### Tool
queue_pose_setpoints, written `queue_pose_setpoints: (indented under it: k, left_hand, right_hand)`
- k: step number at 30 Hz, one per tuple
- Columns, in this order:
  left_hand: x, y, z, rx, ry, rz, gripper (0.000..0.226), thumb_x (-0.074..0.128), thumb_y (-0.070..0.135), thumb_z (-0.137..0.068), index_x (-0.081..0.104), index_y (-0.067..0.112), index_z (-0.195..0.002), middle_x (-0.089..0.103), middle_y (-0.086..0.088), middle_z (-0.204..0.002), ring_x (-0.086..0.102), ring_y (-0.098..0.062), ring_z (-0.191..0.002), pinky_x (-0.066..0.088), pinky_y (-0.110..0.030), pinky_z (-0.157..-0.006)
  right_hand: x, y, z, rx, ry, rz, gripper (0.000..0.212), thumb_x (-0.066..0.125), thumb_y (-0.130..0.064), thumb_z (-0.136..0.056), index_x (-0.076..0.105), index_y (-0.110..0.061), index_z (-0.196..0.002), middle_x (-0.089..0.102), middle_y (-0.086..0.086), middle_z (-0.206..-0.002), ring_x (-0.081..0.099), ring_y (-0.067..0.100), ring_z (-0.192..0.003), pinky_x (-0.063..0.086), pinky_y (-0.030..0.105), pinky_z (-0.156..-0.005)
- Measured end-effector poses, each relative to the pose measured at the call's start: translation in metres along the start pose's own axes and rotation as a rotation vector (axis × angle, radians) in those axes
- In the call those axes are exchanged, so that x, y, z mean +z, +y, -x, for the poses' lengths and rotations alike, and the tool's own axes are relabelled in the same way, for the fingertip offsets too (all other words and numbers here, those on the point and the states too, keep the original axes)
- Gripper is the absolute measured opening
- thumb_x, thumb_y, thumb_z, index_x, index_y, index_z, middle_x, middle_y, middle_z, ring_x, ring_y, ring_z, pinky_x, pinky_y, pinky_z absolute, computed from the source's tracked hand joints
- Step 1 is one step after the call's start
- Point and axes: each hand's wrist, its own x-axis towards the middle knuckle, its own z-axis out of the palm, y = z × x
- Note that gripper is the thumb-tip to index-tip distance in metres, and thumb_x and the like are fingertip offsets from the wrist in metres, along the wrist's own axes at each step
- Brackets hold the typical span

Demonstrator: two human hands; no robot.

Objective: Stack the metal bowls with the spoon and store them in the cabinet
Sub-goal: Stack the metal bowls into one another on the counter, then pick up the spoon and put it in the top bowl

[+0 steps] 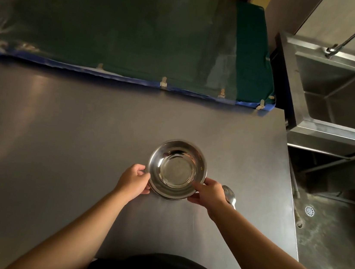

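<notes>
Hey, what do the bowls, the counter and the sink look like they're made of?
Bowls: polished metal, likely stainless steel, with mirror-like reflections inside. Counter: smooth grey surface with soft sheen, maybe brushed steel or laminate; unclear. Sink: brushed stainless steel by its dull grey glare and folded edges.

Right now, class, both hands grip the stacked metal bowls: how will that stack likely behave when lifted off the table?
The stacked metal bowls look thin and polished, so probably light, stiff and rather slippery. The left hand and right hand grip opposite rims, which should keep them level. Nested bowls may shift or clatter if tilted. The spoon lies outside, so it stays behind.
</notes>
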Motion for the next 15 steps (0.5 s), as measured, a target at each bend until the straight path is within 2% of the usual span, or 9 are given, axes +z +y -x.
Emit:
queue_pose_setpoints:
  k: [3, 6, 9, 12, 15]
  left_hand:
    - [-0.001, -0.002, 0.001, -0.002, -0.007, -0.008, 0.023, 0.056, 0.013, -0.092, 0.055, 0.018, -0.115, 0.065, -0.010, -0.101, 0.069, -0.019, -0.065, 0.063, -0.034, -0.059]
    - [-0.004, -0.004, 0.002, 0.000, -0.019, -0.027, 0.025, 0.057, 0.013, -0.091, 0.058, 0.016, -0.116, 0.067, -0.012, -0.100, 0.070, -0.018, -0.065, 0.064, -0.036, -0.060]
    - [-0.007, -0.004, 0.003, 0.001, -0.044, -0.050, 0.032, 0.058, 0.015, -0.091, 0.058, 0.015, -0.123, 0.069, -0.011, -0.100, 0.071, -0.016, -0.065, 0.062, -0.033, -0.058]
    - [-0.009, -0.005, 0.004, 0.003, -0.053, -0.064, 0.037, 0.058, 0.015, -0.091, 0.057, 0.014, -0.127, 0.069, -0.011, -0.100, 0.070, -0.016, -0.063, 0.061, -0.033, -0.057]
    - [-0.009, -0.004, 0.007, 0.010, -0.054, -0.081, 0.039, 0.058, 0.012, -0.091, 0.057, 0.013, -0.129, 0.068, -0.012, -0.101, 0.068, -0.016, -0.063, 0.063, -0.036, -0.059]
  right_hand:
    - [0.002, 0.002, -0.001, -0.060, 0.069, 0.236, 0.018, 0.072, -0.017, -0.089, 0.068, -0.008, -0.104, 0.077, 0.013, -0.082, 0.077, 0.026, -0.066, 0.065, 0.041, -0.066]
    - [0.003, 0.005, 0.000, -0.157, 0.126, 0.504, 0.026, 0.071, -0.030, -0.088, 0.062, -0.014, -0.107, 0.076, 0.007, -0.081, 0.076, 0.021, -0.064, 0.062, 0.031, -0.061]
    - [0.004, 0.007, 0.000, -0.203, 0.155, 0.642, 0.036, 0.069, -0.042, -0.088, 0.062, -0.017, -0.112, 0.075, 0.005, -0.094, 0.072, 0.024, -0.082, 0.058, 0.035, -0.069]
    - [0.004, 0.010, 0.000, -0.252, 0.209, 0.786, 0.044, 0.063, -0.051, -0.089, 0.062, -0.014, -0.114, 0.072, 0.007, -0.101, 0.068, 0.028, -0.090, 0.048, 0.033, -0.069]
    - [0.002, 0.012, 0.001, -0.284, 0.244, 0.864, 0.048, 0.058, -0.056, -0.091, 0.062, -0.012, -0.110, 0.072, 0.010, -0.103, 0.067, 0.032, -0.094, 0.051, 0.036, -0.072]
